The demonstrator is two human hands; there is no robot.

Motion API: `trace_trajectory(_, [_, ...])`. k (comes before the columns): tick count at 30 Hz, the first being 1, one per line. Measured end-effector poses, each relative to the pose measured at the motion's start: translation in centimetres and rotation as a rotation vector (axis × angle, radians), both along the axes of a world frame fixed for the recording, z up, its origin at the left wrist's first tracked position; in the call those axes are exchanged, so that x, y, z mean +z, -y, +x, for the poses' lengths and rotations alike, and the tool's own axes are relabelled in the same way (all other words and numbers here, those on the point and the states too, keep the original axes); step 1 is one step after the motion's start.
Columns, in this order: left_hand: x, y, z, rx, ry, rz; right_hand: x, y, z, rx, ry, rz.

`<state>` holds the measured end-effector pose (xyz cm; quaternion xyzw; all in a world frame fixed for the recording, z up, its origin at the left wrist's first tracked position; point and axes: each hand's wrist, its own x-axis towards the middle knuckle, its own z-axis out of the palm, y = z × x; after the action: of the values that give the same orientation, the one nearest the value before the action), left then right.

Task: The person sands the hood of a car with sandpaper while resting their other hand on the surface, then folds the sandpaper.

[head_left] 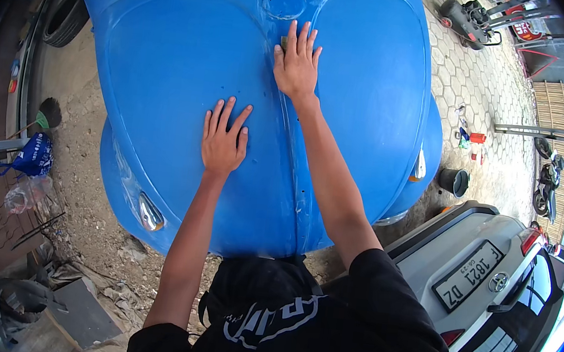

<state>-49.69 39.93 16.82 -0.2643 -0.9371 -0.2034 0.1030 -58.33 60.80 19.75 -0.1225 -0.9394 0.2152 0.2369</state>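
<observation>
A blue rounded car hood [177, 60] with a raised centre ridge lies below both hands. Pale scuffs and lines run along its edges and seams. My left hand [224, 143] rests flat on the left half, fingers spread, holding nothing. Farther up, my right hand [298, 66] presses down beside the centre ridge, fingers extended. A small olive-brown pad [283, 41] peeks out between its thumb and index finger; the rest is hidden under the hand. Just beyond the fingertips is a scuffed round outline [284, 1]. A few dark specks dot the paint near my left fingertips.
A silver car [458, 245] stands close at the right, near a black bucket [454, 182]. A tire [65, 18], a broom [50, 113] and a blue bag [35, 153] are at the left. A dark flat panel [87, 314] lies lower left.
</observation>
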Motion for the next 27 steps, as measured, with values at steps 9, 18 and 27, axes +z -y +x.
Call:
trace_trajectory(9, [-0.1,-0.5,-0.4,-0.007,-0.031,0.008,-1.2,-1.1,2.9,-0.007,0.0,-0.019])
trace_trajectory(18, [-0.2,0.5,0.0,-0.006,-0.046,0.012,-3.7,5.5,20.8,-0.046,0.232,0.024])
trace_trajectory(27, [0.0,-0.3,-0.4,-0.012,-0.04,0.027,-1.7,2.4,7.8,-0.113,0.038,0.096])
